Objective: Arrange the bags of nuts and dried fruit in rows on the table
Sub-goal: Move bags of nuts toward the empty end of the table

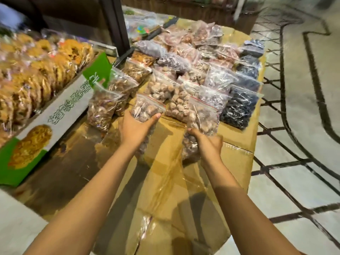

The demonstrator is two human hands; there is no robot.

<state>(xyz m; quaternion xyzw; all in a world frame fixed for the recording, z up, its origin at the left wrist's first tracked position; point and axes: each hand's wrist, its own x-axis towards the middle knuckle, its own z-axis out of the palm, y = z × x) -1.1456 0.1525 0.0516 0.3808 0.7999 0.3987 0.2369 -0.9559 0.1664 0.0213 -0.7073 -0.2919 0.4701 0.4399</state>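
Crinkly plastic zip bags, slippery and lumpy: your left hand (137,127) cups one nut bag (145,111), right hand (207,142) pinches another bag (201,116) low; support underneath.

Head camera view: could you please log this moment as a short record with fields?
surface: cardboard-covered table
left hand: grip on a clear bag of pale brown nuts
right hand: grip on a second bag of nuts
rows behind: brown bags left, dark fruit bags right
left side: green and white box of snacks
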